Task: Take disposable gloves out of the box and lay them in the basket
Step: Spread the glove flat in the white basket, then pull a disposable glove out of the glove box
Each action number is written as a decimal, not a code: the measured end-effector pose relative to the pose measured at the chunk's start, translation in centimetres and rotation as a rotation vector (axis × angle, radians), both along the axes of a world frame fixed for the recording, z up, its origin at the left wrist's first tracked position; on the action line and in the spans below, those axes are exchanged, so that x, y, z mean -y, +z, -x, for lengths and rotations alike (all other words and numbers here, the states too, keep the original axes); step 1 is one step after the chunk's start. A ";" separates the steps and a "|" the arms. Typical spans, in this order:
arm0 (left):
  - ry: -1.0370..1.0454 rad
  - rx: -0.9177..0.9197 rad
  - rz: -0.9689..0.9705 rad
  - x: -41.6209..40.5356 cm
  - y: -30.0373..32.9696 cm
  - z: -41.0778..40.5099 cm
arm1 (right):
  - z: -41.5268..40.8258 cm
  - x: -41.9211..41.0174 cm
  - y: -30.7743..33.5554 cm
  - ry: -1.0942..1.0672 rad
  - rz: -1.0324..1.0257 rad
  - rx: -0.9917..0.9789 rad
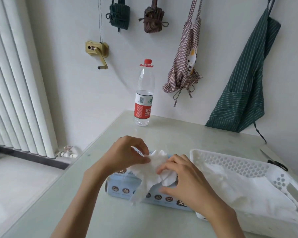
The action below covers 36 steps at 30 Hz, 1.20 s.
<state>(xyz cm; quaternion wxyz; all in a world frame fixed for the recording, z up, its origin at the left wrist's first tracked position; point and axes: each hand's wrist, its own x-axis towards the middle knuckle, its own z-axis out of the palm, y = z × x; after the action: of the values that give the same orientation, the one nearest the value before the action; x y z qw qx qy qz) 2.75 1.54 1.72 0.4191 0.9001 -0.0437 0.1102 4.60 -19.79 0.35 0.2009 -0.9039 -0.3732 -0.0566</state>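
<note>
A light blue glove box point(122, 186) lies flat on the table in front of me. Translucent white disposable gloves point(153, 170) bunch up out of its top opening and trail down its front side. My left hand point(127, 156) pinches the upper edge of the bunch between thumb and fingers. My right hand point(184, 181) curls over the right part of the bunch, fingertips on the plastic, and covers the box's right end. To the right stands a white perforated basket point(230, 163) with several gloves point(258, 193) lying flat inside.
A water bottle point(143, 98) with a red cap stands at the table's far edge. Scissors point(275, 162) lie behind the basket at the right. Aprons point(246, 74) hang on the wall. A radiator point(15, 83) fills the left side.
</note>
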 end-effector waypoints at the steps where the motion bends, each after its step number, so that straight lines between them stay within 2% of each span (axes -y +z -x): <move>1: 0.015 0.017 -0.010 0.0 -0.2 -0.4 | -0.3 -0.3 -0.1 -0.009 -0.015 -0.009; 6: 0.008 -0.036 -0.096 0.0 -1.4 -1.1 | -1.3 0.7 0.1 -0.083 -0.135 -0.139; 11: -0.058 -0.072 -0.097 0.2 0.1 -0.3 | -1.9 1.5 0.7 -0.220 -0.454 -0.140; 14: -0.111 -0.101 -0.180 0.3 0.3 0.0 | -2.4 2.1 1.1 -0.279 -0.559 -0.181; 16: -0.088 -0.112 -0.254 0.3 0.1 -0.2 | -2.8 2.9 1.2 -0.324 -0.532 -0.140; 18: -0.050 -0.075 -0.297 0.2 0.0 -0.4 | -3.1 3.9 1.3 -0.374 -0.420 -0.100; 21: -0.026 -0.068 -0.273 -0.1 -0.3 -0.7 | -3.0 4.6 1.7 -0.379 -0.280 -0.067; 23: -0.035 -0.091 -0.252 0.2 -0.6 -0.9 | -2.2 4.0 2.2 -0.333 -0.301 -0.028; 25: -0.044 -0.084 -0.263 0.6 -1.2 -1.2 | -0.8 2.3 2.6 -0.230 -0.281 -0.073; 27: -0.057 -0.075 -0.338 0.8 -1.6 -1.5 | -0.1 0.6 2.2 -0.217 -0.084 -0.077; 29: -0.085 -0.037 -0.403 1.0 -1.5 -1.6 | -0.3 -0.2 1.3 -0.261 0.100 0.031; 32: -0.107 0.043 -0.439 1.1 -1.1 -1.4 | -1.0 0.6 1.2 -0.302 0.038 0.057; 36: -0.036 -0.017 -0.597 0.6 -1.1 -1.1 | -1.5 3.3 2.2 -0.181 -0.120 -0.240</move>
<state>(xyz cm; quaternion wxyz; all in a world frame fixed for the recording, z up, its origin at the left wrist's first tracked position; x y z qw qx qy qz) 3.88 0.94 0.60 0.1381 0.9836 -0.0865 0.0773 6.11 -23.09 2.53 0.2919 -0.9205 -0.2594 0.0118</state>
